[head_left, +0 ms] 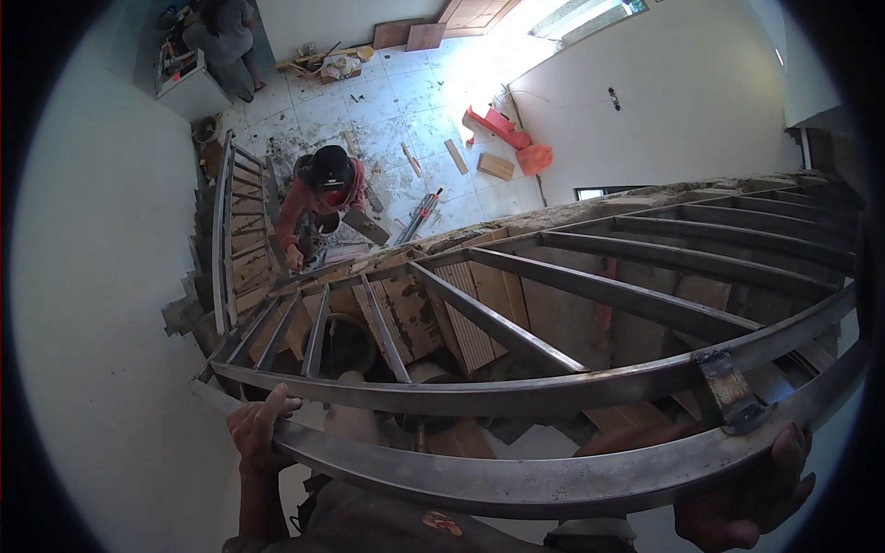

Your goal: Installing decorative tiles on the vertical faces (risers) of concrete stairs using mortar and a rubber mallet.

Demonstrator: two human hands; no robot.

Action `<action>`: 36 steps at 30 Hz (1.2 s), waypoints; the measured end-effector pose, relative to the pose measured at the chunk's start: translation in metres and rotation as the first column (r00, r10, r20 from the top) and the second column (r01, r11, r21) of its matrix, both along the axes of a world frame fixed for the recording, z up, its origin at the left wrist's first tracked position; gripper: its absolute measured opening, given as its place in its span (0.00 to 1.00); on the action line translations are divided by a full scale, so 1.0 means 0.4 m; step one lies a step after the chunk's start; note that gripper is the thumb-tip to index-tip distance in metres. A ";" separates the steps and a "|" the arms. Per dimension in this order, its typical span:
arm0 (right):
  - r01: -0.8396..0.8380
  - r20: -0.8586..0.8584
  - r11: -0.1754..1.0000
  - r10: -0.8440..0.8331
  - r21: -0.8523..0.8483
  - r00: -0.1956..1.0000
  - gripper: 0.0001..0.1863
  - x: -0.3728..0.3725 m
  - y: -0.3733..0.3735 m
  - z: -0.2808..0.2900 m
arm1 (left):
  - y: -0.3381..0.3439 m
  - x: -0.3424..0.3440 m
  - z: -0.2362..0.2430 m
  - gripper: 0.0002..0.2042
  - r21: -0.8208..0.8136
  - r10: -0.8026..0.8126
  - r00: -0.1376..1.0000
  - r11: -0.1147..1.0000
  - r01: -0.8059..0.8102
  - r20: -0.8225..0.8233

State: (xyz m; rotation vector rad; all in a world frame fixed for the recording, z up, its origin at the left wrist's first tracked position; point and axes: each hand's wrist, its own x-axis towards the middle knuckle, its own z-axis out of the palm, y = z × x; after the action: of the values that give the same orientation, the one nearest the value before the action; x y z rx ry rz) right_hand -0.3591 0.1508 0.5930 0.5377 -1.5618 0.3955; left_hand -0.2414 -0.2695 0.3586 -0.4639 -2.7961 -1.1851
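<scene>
A grey metal handrail (516,475), a wide curved flat bar, crosses in front of me. A short welded bracket (730,392) joins it to the metal railing (479,398), whose bars run away from me. My left hand (262,426) is closed round the handrail near its left end, fingers over the top edge. At the right, my right hand (751,493) is against the rail's lower edge, fingers curled loosely about it. Part of the right forearm (636,438) shows through the gap between the two bars.
Wooden stair treads (396,313) and a dark bucket (343,346) lie below the railing. A co-worker in a dark cap (330,170) holds a flat board (366,227) down there. Another person (221,37) stands far left. A red-orange object (502,127) lies on the tiled floor (406,97).
</scene>
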 end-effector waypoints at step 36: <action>0.535 -0.345 0.335 -0.484 0.776 0.804 0.24 0.094 0.106 0.095 | 0.008 -0.008 -0.006 0.23 0.055 0.025 0.996 0.998 -0.020 -0.086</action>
State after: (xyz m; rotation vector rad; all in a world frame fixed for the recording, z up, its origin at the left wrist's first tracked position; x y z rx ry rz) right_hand -0.3214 0.1931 0.6312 0.7351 -1.7087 -0.9788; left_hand -0.2445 -0.2663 0.3561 -0.4668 -2.6823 -1.2032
